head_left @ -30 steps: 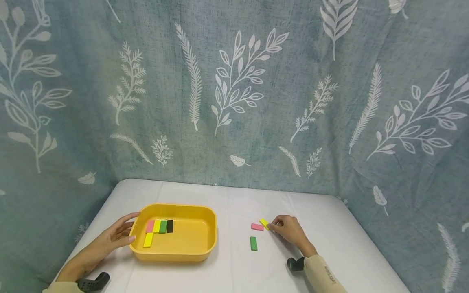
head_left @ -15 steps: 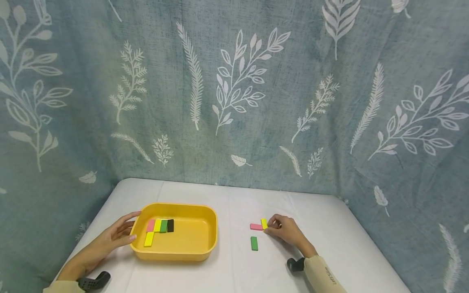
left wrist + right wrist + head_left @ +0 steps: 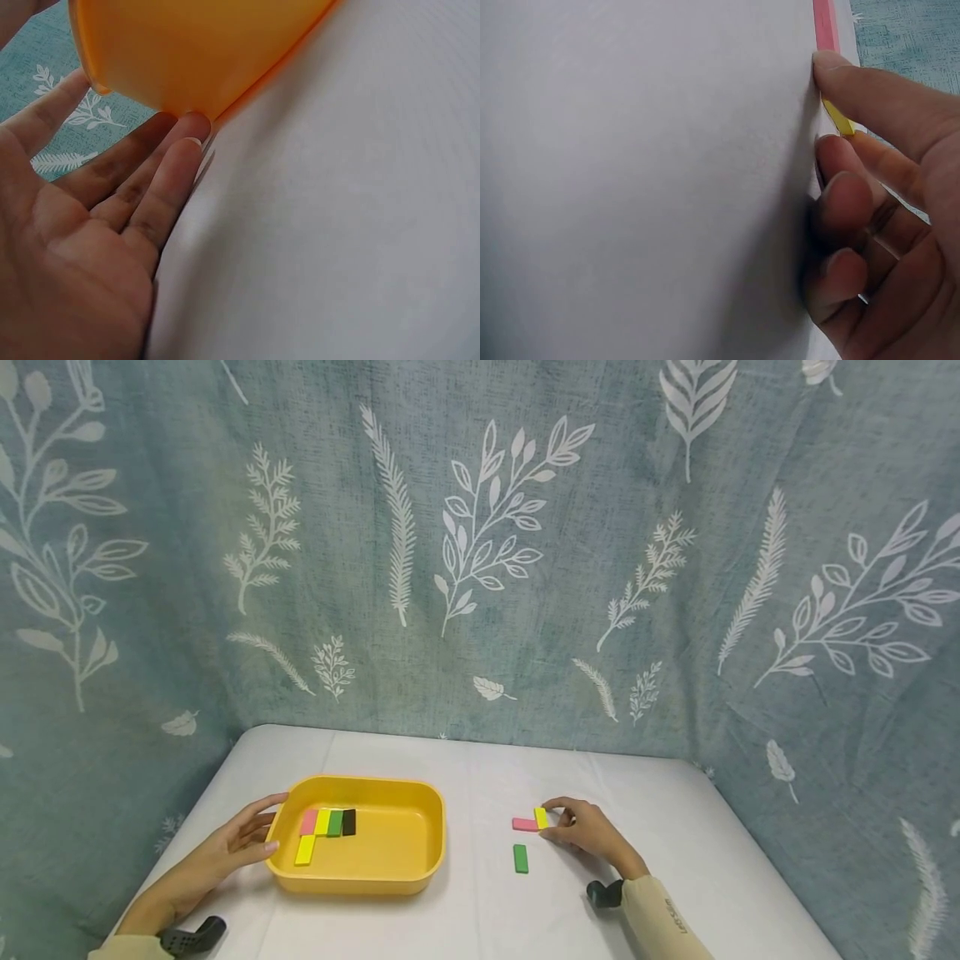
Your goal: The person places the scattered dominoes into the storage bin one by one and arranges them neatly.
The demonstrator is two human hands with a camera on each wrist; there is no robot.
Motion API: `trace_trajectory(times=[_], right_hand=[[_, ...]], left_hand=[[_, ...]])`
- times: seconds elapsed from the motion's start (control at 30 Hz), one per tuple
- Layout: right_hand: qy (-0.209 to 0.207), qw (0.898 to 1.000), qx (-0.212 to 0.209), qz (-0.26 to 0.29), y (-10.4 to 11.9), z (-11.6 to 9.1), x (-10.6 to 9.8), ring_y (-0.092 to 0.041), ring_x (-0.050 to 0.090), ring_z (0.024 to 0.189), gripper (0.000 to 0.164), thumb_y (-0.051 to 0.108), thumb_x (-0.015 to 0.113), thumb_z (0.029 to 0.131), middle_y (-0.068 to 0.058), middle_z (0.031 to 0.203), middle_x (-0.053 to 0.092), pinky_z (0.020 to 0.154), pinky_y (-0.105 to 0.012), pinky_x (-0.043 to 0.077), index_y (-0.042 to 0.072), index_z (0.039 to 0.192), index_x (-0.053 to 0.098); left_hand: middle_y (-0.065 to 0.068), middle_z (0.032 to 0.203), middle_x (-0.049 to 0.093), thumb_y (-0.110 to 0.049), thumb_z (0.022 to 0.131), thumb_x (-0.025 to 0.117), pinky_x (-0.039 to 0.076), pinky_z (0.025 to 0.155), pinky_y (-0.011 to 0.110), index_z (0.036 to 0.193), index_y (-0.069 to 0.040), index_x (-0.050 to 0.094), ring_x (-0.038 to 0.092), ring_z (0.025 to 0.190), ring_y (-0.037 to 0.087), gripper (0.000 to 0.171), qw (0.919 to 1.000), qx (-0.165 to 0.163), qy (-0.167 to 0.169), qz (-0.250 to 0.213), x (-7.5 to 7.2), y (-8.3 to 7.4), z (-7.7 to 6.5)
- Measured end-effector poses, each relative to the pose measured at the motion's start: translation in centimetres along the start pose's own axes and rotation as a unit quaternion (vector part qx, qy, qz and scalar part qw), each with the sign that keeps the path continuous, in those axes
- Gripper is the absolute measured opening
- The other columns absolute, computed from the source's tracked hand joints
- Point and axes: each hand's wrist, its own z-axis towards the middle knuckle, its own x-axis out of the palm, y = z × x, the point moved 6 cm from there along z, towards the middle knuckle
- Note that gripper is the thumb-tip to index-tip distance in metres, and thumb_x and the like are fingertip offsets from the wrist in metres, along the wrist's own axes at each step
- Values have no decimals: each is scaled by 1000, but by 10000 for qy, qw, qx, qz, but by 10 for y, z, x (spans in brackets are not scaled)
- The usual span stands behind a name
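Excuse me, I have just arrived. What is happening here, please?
At a white table, a person's right-hand grip pinches a yellow block by its ends, beside one end of a pink block. A green block lies nearer the person. The left-hand grip touches the orange-yellow tray, which holds five more blocks: two yellow, one pink, one green, one black.

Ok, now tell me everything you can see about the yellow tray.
The yellow tray is a glossy, rectangular tub, apparently plastic, with rounded corners and raised walls. It sits upright on the white-covered table, left of centre. Inside, toward the left, lies a row of pink, yellow, green and black blocks, with another yellow block nearer the person. The left hand touches its left end.
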Motion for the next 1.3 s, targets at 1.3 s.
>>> trace_trajectory(times=[1.3], right_hand=[[-588, 9981, -173, -48, 11, -14, -2, -14, 53, 57, 41, 29, 84, 87, 1, 77, 62, 51, -26, 44, 11, 121, 69]], left_hand=[[26, 162, 30, -36, 97, 72, 25, 110, 77, 165, -21, 18, 35, 144, 47, 88, 9997, -193, -1, 127, 1, 2, 0]])
